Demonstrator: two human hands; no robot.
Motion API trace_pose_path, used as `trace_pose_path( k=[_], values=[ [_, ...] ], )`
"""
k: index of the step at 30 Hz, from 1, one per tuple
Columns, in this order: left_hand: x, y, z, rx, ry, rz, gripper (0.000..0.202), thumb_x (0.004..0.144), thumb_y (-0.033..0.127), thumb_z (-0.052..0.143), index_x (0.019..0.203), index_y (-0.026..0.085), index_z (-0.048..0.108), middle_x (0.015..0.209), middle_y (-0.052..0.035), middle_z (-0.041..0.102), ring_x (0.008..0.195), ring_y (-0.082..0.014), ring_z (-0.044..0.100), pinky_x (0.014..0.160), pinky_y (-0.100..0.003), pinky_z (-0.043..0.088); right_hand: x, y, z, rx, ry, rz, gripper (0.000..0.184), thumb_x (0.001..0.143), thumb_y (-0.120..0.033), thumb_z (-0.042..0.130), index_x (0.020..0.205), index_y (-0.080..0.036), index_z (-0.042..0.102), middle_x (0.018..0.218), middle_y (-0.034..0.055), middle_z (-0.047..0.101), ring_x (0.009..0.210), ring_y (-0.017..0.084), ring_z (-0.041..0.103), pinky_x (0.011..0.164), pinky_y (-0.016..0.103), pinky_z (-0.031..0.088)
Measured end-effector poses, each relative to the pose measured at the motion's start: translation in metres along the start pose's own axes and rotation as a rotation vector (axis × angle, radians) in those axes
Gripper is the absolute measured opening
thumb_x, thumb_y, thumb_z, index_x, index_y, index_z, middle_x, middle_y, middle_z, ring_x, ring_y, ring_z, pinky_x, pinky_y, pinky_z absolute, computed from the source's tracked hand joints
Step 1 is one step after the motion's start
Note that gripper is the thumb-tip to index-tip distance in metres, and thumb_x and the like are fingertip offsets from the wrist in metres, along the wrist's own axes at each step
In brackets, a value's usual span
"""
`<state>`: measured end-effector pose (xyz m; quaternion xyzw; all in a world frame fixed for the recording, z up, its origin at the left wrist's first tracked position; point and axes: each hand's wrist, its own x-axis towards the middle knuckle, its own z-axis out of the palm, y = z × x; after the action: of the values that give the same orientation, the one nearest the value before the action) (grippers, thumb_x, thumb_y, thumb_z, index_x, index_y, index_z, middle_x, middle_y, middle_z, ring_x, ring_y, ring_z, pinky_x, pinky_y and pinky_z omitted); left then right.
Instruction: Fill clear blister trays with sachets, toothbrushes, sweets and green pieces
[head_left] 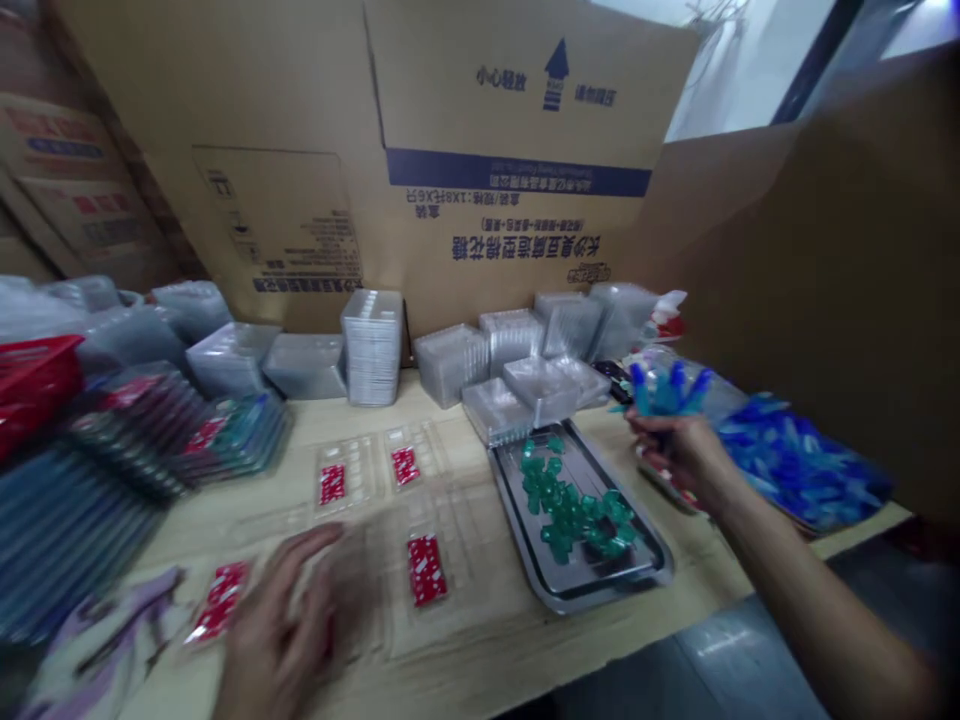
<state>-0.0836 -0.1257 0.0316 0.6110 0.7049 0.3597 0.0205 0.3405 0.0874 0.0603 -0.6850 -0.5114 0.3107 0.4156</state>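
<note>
My right hand (682, 450) is raised at the right of the table, closed around a bunch of slim translucent blue plastic pieces (671, 388). Their exact kind is unclear. Beside it lies a heap of similar blue pieces (802, 460). My left hand (281, 620) is low over the table, blurred, with its visible fingers loosely bent and apart. Near it are clear plastic trays with red, white-spotted packets: one packet (425, 570) to its right, another packet (221, 598) to its left. Two more trays behind hold a packet (332, 484) and a packet (404, 465).
A metal tray (559, 598) with green translucent pieces (570, 510) stands between my hands. Stacked clear trays (373, 345) line the back against a cardboard box (480, 120). Filled trays (232, 435), a red basket (34, 390) and a cloth (112, 640) are at the left.
</note>
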Motion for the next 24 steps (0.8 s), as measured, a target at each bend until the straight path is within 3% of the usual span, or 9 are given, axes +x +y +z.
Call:
trace_pose_path(
  k=[3, 6, 9, 11, 13, 15, 19, 21, 24],
  values=[
    [0.029, 0.048, 0.036, -0.576, -0.211, -0.187, 0.036, 0.091, 0.045, 0.054, 0.118, 0.024, 0.066, 0.114, -0.0067, 0.075, 0.105, -0.0242, 0.070, 0.091, -0.037, 0.057, -0.050, -0.028, 0.082, 0.392, -0.583, 0.183, 0.027, 0.064, -0.030, 0.063, 0.087, -0.016, 0.067, 0.058, -0.0019, 0.046, 0.045, 0.010, 0.036, 0.035, 0.021, 0.024],
    [0.052, 0.075, 0.071, -0.881, -0.240, -0.323, 0.038, 0.084, 0.034, 0.065, 0.117, 0.017, 0.063, 0.102, -0.0094, 0.076, 0.089, -0.0202, 0.072, 0.081, -0.031, 0.057, -0.100, -0.044, 0.147, 0.502, -0.845, 0.314, 0.023, 0.060, -0.031, 0.067, 0.079, -0.017, 0.063, 0.054, -0.0028, 0.048, 0.042, 0.009, 0.035, 0.032, 0.019, 0.021],
    [0.065, 0.068, 0.088, -0.986, -0.235, -0.379, 0.025, 0.089, 0.038, 0.060, 0.103, 0.017, 0.063, 0.075, -0.0019, 0.070, 0.057, -0.0136, 0.063, 0.058, -0.025, 0.051, -0.128, -0.052, 0.187, 0.436, -0.902, 0.284, 0.021, 0.064, -0.035, 0.068, 0.077, -0.018, 0.064, 0.063, 0.0041, 0.061, 0.047, 0.013, 0.051, 0.033, 0.020, 0.029],
    [0.070, 0.050, 0.085, -1.003, -0.168, -0.412, 0.022, 0.092, 0.038, 0.055, 0.096, 0.017, 0.062, 0.073, -0.0008, 0.068, 0.052, -0.0114, 0.060, 0.053, -0.022, 0.047, -0.132, -0.057, 0.202, 0.407, -0.938, 0.255, 0.022, 0.068, -0.036, 0.068, 0.084, -0.020, 0.068, 0.076, 0.0092, 0.070, 0.059, 0.019, 0.062, 0.036, 0.022, 0.036],
    [0.078, 0.024, 0.071, -0.913, -0.052, -0.430, 0.020, 0.095, 0.034, 0.051, 0.097, 0.016, 0.061, 0.081, -0.0034, 0.072, 0.060, -0.0116, 0.063, 0.057, -0.022, 0.048, -0.127, -0.061, 0.212, 0.371, -0.946, 0.256, 0.024, 0.071, -0.035, 0.067, 0.090, -0.022, 0.069, 0.086, 0.0113, 0.073, 0.067, 0.021, 0.066, 0.039, 0.022, 0.038],
    [0.091, -0.006, 0.054, -0.658, 0.018, -0.442, 0.021, 0.096, 0.030, 0.050, 0.105, 0.015, 0.062, 0.089, -0.0065, 0.074, 0.070, -0.0132, 0.067, 0.064, -0.022, 0.050, -0.115, -0.062, 0.218, 0.338, -0.898, 0.252, 0.025, 0.073, -0.035, 0.066, 0.093, -0.022, 0.069, 0.083, 0.0101, 0.072, 0.064, 0.019, 0.064, 0.039, 0.021, 0.035],
    [0.119, -0.052, 0.033, -0.033, -0.110, -0.470, 0.036, 0.090, 0.024, 0.061, 0.125, 0.015, 0.061, 0.099, -0.0102, 0.076, 0.091, -0.0198, 0.070, 0.082, -0.028, 0.050, -0.082, -0.056, 0.224, 0.256, -0.758, 0.223, 0.022, 0.073, -0.037, 0.063, 0.087, -0.019, 0.064, 0.056, -0.0013, 0.052, 0.042, 0.011, 0.044, 0.036, 0.020, 0.024],
    [0.126, -0.059, 0.036, 0.046, -0.161, -0.448, 0.042, 0.088, 0.021, 0.063, 0.129, 0.017, 0.060, 0.102, -0.0110, 0.076, 0.097, -0.0226, 0.070, 0.086, -0.031, 0.049, -0.066, -0.053, 0.224, 0.201, -0.702, 0.212, 0.020, 0.072, -0.035, 0.064, 0.084, -0.020, 0.060, 0.049, -0.0056, 0.042, 0.037, 0.009, 0.036, 0.034, 0.020, 0.019],
    [0.131, -0.052, 0.053, 0.095, -0.223, -0.402, 0.039, 0.086, 0.019, 0.063, 0.124, 0.019, 0.064, 0.108, -0.0135, 0.075, 0.104, -0.0256, 0.069, 0.088, -0.031, 0.048, -0.049, -0.053, 0.223, 0.116, -0.653, 0.176, 0.017, 0.072, -0.032, 0.065, 0.081, -0.020, 0.057, 0.048, -0.0069, 0.041, 0.035, 0.008, 0.034, 0.033, 0.020, 0.018]
  ],
)
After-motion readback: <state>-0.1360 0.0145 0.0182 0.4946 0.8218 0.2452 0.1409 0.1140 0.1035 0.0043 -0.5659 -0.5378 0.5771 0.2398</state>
